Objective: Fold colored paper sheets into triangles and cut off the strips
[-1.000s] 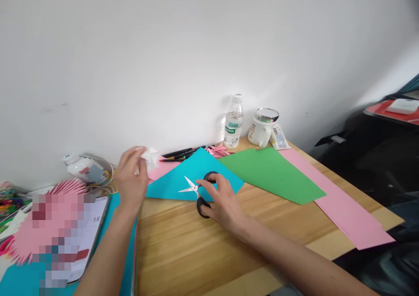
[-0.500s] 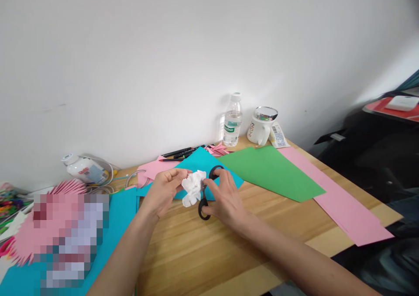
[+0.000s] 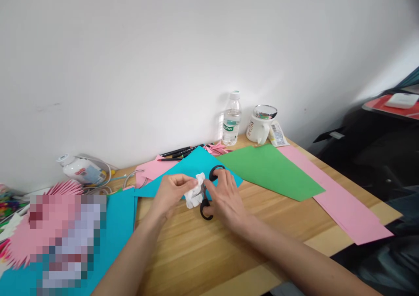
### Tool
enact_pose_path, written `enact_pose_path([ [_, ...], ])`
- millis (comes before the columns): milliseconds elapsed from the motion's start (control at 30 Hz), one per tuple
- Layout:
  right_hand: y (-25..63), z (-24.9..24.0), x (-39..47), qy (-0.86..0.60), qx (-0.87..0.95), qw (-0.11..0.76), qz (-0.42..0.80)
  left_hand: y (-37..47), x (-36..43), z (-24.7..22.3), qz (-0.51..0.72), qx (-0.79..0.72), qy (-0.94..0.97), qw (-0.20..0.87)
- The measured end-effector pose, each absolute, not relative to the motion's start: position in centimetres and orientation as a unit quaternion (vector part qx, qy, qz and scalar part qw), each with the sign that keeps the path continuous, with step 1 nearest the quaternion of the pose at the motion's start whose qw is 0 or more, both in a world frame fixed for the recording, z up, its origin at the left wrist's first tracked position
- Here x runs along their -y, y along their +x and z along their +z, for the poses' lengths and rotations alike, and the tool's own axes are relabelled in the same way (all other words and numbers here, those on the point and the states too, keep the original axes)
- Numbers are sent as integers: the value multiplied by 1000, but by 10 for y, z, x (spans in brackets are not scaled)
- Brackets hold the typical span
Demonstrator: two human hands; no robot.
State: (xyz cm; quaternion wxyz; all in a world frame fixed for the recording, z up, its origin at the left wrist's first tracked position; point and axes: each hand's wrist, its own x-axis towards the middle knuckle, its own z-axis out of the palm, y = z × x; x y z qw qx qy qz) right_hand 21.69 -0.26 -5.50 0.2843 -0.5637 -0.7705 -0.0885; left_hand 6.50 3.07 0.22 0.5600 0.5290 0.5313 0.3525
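Observation:
My left hand (image 3: 173, 192) pinches a piece of ruffled white paper (image 3: 194, 200) with cut, petal-like edges. My right hand (image 3: 227, 196) grips black-handled scissors (image 3: 207, 210), with the two handle loops spread apart. The scissor blades point left into the white paper and are mostly hidden by it. Both hands are held above the wooden table (image 3: 183, 252), in front of a blue paper sheet (image 3: 196, 163).
A green sheet (image 3: 271, 171) and pink sheets (image 3: 353, 213) lie to the right. Behind them stand a water bottle (image 3: 231, 119) and a white mug (image 3: 260, 128). Black pens (image 3: 176, 152) rest near the wall. A white bottle (image 3: 81, 169) lies tilted at left, behind fringed pink paper (image 3: 62, 217).
My left hand has moved slightly right, nearer the scissors, and the white paper has turned and looks narrower. My right hand keeps the scissors in nearly the same place.

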Motion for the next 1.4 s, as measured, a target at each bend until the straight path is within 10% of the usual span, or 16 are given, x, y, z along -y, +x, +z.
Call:
enact_pose_path([
  [1400, 228, -45, -3, -449, 828, 324, -92, 59, -36, 1, 407, -517, 599, 456],
])
